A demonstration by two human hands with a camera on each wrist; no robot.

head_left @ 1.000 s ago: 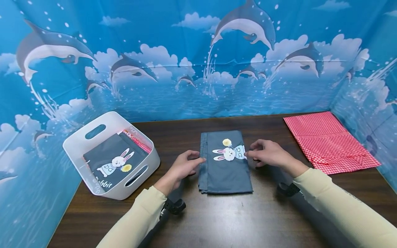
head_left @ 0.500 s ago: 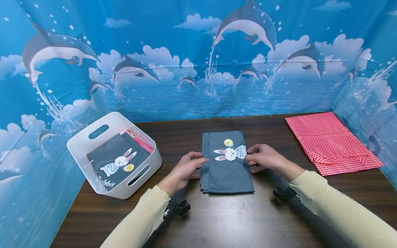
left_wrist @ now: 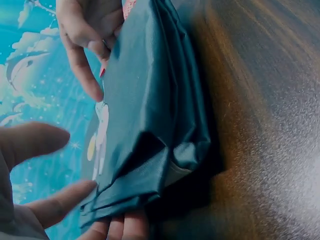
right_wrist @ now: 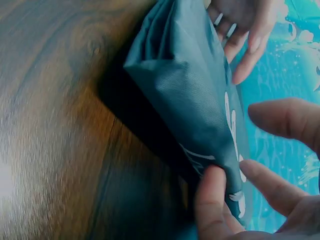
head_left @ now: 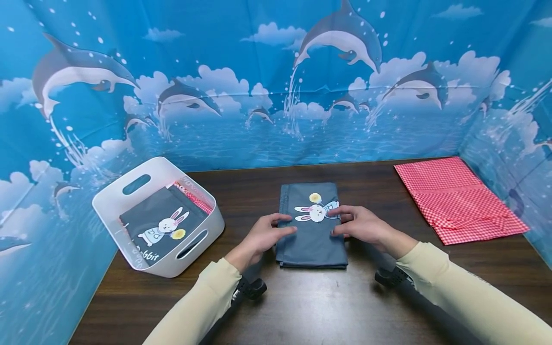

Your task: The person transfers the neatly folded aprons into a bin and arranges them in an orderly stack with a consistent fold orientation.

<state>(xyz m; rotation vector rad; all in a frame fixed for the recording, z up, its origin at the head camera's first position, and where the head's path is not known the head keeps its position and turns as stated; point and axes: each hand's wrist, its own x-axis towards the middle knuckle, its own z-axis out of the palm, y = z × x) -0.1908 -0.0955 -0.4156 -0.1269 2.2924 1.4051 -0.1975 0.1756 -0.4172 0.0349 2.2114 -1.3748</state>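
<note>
A folded dark grey cloth point(head_left: 312, 247) with a white rabbit print lies in the middle of the table, its layers showing at the near edge in both wrist views. At its left edge is my left hand point(head_left: 265, 235); several fingers reach under the fold, the index finger lies over the top, and the thumb point(left_wrist: 37, 141) is raised off it. My right hand point(head_left: 364, 226) grips the right edge in a similar way. One finger point(right_wrist: 211, 192) goes round the fold's underside, another touches the printed top, and the thumb point(right_wrist: 285, 117) stands apart.
A white bin point(head_left: 161, 165) at the left holds a dark grey rabbit-print cloth point(head_left: 148, 213) and something red checked. A red-and-white checked cloth point(head_left: 459, 199) lies flat at the far right. A dolphin-print curtain point(head_left: 276, 129) rises behind the dark wooden table point(head_left: 315, 306).
My right hand has moved left, its thumb and index finger now over the top of the grey cloth. My left hand has shifted slightly right over the left edge. The cloth looks slightly narrower.
</note>
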